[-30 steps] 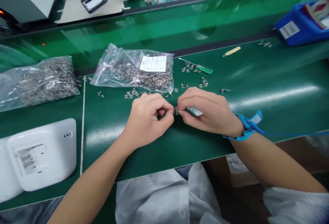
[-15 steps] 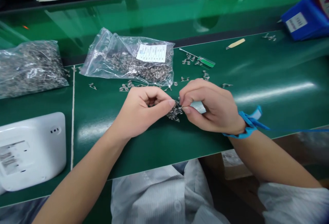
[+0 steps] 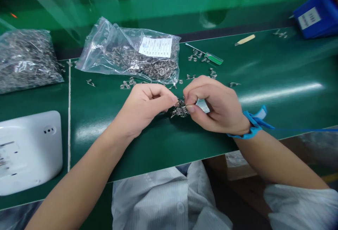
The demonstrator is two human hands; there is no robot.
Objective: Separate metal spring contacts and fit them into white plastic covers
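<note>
Between my fingertips is a tangled clump of small metal springs [image 3: 180,109]. My left hand [image 3: 148,108] pinches the clump from its left side with thumb and forefinger. From the right, my right hand [image 3: 215,107] pinches at the same clump, a bit of wire showing by its fingers; a blue band [image 3: 255,124] circles that wrist. Whether single springs are apart in either pinch is too small to tell. Behind the hands lies a clear plastic bag [image 3: 132,52] filled with springs and bearing a white label. Loose springs [image 3: 129,83] are scattered in front of it.
A second bag of springs [image 3: 26,61] lies at the left, with a white plastic housing [image 3: 31,152] nearer me. Behind my right hand lie a green-handled screwdriver [image 3: 213,58] and a yellow blade-like tool [image 3: 245,40]. A blue bin [image 3: 317,15] stands at the far right.
The view has shifted slightly, so the bench items sit a little higher and the white housing further left. Both hands keep pinching at the clump, which has turned a little.
</note>
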